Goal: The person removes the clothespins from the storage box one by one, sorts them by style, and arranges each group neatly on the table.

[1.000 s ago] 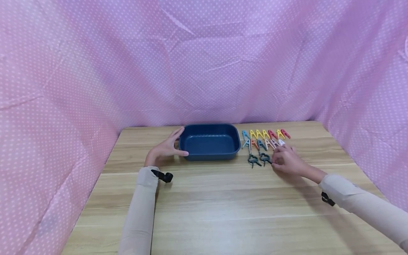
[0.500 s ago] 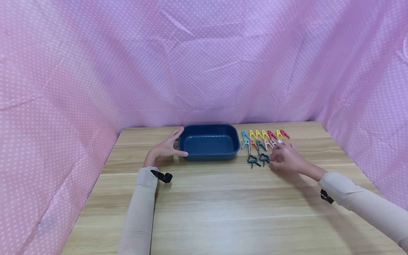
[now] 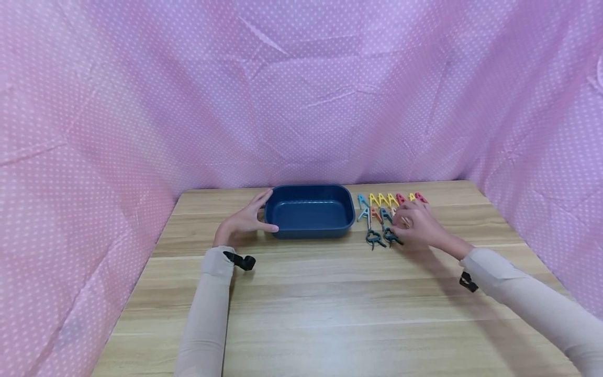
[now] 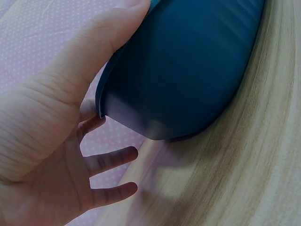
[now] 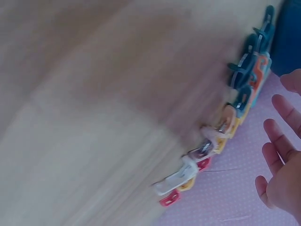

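My left hand holds the left end of a dark blue rectangular basin, thumb and fingers spread around its corner. In the left wrist view the thumb rests along the basin rim, while some fingers extend free beside it. My right hand hovers over the clothes pegs at the right. Nothing shows between its loosely bent fingers in the right wrist view. Below the hand lie a white peg, a pink peg and a peach peg, partly covered in the head view.
Yellow pegs, red, blue and orange ones stand in rows right of the basin. Two dark green cloud-shaped clips lie in front. Pink dotted cloth hangs behind the wooden table.
My right hand has shifted left and slightly up over the pegs, now covering the pale ones more. The left hand and basin stay put.
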{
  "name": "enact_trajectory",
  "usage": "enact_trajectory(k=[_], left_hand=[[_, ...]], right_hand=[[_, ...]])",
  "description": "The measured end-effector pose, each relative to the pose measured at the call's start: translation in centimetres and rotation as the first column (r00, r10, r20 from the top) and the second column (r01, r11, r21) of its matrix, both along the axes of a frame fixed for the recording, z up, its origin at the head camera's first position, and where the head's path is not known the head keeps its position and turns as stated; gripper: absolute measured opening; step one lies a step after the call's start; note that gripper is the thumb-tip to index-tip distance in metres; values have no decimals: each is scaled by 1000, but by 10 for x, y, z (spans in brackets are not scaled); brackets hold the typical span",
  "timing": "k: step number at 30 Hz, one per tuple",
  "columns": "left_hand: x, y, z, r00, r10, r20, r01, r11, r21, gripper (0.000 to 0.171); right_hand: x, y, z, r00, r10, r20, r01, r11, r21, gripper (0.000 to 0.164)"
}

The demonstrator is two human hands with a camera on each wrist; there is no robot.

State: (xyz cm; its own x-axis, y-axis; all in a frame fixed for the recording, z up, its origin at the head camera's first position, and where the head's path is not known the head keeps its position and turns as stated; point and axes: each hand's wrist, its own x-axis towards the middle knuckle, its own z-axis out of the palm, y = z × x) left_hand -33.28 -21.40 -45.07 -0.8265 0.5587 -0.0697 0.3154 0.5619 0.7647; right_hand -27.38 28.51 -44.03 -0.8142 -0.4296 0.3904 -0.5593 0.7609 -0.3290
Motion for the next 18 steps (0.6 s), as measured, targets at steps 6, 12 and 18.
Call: enact_trajectory(k=[6,12,18], left_hand=[[0,-2,1,1000,2,18,-2,1000,-3,117],[0,-3,1,999,8,40,-9,1000,11,120],[-4,-1,2,999,4,46,-5,1000,16,118]], right_hand=[[-14,-17,8,999,-27,29,28,999,-38,13],[-32,-35,17,995,-57,83,64,994,-90,28],[-50,-54,26,991,-63,116,80,986,-148,43]])
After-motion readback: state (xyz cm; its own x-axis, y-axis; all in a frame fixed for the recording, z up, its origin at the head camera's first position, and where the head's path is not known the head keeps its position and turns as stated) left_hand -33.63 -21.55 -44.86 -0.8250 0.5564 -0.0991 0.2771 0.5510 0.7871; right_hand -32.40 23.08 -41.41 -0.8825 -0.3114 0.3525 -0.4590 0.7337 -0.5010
